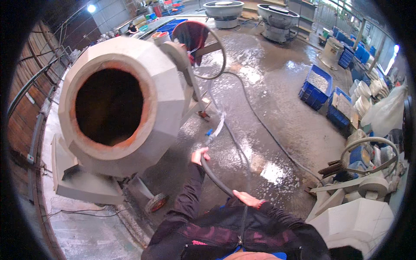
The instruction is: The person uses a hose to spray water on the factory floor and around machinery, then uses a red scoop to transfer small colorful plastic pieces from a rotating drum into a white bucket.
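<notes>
Beside the big drum [161,89], my left hand [199,155] is gripping the hose [215,178]; I'm not seeing if my right hand [248,199] is gripping. Water [221,121] is already running; white floor spots [279,189] are remaining.

A mixer [169,121] stands left of the person [268,232], its wheel [225,56] on the far right side. A hose [212,175] runs from the left hand [199,155] back to the right hand [248,198]; another hose [268,131] lies on the floor [299,130] beyond. 2 tubs [223,12] sit at the back. Over there, to the right, stand 2 crates [312,97], pebbles [318,81] in the farther, another mixer [355,221] nearer.
</notes>
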Motion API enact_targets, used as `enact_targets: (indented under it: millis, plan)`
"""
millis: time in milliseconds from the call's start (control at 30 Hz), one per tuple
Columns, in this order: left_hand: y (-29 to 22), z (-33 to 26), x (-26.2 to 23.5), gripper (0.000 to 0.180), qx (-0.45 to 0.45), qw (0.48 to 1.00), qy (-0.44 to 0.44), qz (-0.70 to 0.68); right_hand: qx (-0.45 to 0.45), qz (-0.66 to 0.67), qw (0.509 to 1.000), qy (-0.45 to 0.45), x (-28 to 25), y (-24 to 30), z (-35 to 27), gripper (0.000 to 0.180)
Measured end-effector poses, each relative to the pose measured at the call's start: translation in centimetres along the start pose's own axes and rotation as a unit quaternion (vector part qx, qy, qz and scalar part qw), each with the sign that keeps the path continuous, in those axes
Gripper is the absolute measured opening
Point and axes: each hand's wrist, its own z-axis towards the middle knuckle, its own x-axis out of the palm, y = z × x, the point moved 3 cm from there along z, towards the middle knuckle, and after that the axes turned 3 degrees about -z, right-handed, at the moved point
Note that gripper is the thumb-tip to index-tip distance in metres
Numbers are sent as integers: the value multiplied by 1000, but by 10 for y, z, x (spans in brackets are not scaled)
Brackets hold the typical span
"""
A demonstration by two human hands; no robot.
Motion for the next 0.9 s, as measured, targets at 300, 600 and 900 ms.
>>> enact_targets:
  millis: [300, 600, 900]
  plan:
    - [-131, 120, 233, 19, -39, 984, 146, -93, -210, 99, 963, -136, -107, 138, 39, 29]
    - [-142, 197, 328, 27, 11, 983, 177, 37, -336, 299, 883, -138, -276, 255, 81, 38]
    - [-66, 350, 295, 57, -5, 961, 257, 103, -292, 333, 881, -166, -431, 340, 139, 21]
